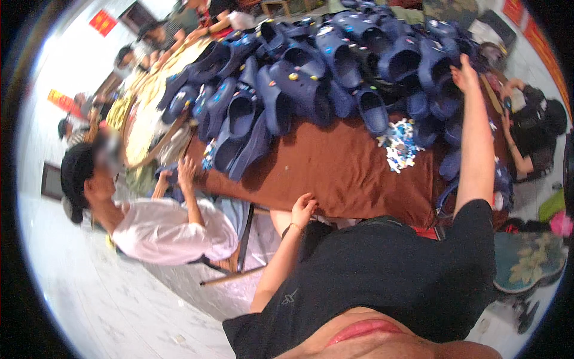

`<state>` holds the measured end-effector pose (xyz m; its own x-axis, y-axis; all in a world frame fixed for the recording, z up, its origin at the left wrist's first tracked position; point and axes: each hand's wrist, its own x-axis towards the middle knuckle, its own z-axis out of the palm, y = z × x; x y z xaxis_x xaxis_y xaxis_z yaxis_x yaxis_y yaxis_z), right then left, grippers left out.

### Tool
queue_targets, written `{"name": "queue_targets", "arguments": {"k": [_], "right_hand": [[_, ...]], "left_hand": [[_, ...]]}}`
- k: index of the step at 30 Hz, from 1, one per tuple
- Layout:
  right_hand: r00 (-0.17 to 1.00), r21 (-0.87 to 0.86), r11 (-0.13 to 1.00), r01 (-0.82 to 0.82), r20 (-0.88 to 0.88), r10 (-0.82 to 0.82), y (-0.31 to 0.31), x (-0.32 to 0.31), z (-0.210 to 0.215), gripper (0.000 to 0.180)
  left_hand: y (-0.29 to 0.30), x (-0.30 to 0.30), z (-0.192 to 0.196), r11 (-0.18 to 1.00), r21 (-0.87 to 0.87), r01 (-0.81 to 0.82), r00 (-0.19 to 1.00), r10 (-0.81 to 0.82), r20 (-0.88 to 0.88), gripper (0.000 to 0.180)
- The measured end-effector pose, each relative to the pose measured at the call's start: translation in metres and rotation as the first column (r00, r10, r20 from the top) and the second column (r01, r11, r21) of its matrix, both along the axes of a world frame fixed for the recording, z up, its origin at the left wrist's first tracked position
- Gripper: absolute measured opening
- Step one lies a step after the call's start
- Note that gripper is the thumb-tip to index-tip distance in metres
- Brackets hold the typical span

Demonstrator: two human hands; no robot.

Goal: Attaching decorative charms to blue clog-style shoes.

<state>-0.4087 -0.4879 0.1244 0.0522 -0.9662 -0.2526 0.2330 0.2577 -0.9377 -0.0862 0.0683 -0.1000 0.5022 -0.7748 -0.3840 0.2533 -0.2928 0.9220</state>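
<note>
A large heap of dark blue clogs [302, 90] covers the far side of a table with a brown cloth [335, 173]. My right arm is stretched out to the heap's right end. There my right hand [465, 76] is beside a blue clog [435, 63], its fingers apart; whether it touches the clog is unclear. My left hand [304, 209] is low at the table's near edge, fingers curled together; anything between them is too small to make out. Small white, blue and yellow charms [400, 146] lie in a pile on the cloth, near a single clog [372, 110].
At my left a person in a white shirt [173, 230] sits at the table, hands by its edge. Another person in dark clothes [532, 128] is at the right. More people work along a far table with pale yellow pieces [170, 78]. A patterned stool seat [529, 260] stands at lower right.
</note>
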Motion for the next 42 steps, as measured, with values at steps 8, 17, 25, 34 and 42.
{"name": "queue_targets", "arguments": {"k": [8, 17, 25, 34, 42], "right_hand": [[0.980, -0.569, 0.821, -0.049, -0.185, -0.069, 0.116, 0.084, -0.013, 0.025], [0.630, -0.455, 0.493, -0.741, -0.726, 0.277, 0.300, 0.171, -0.169, 0.018], [0.479, -0.421, 0.431, -0.798, -0.877, 0.030, 0.334, 0.170, -0.216, 0.015], [0.491, -0.449, 0.420, -0.789, -0.871, -0.008, 0.339, 0.171, -0.216, 0.015], [0.517, -0.478, 0.418, -0.773, -0.856, -0.021, 0.344, 0.164, -0.218, 0.016]], "left_hand": [[-0.022, 0.034, 0.025, 0.995, -0.047, -0.084, 0.981, 0.091, 0.172, 0.033], [-0.095, 0.063, 0.083, 0.991, -0.105, -0.083, 0.807, 0.129, 0.576, 0.046], [-0.183, 0.070, 0.099, 0.981, -0.020, -0.192, 0.687, 0.149, 0.711, 0.089], [-0.238, 0.083, 0.095, 0.941, 0.141, -0.308, 0.653, 0.102, 0.750, 0.103], [-0.229, 0.091, 0.088, 0.922, 0.231, -0.312, 0.623, 0.015, 0.782, 0.072]]}}
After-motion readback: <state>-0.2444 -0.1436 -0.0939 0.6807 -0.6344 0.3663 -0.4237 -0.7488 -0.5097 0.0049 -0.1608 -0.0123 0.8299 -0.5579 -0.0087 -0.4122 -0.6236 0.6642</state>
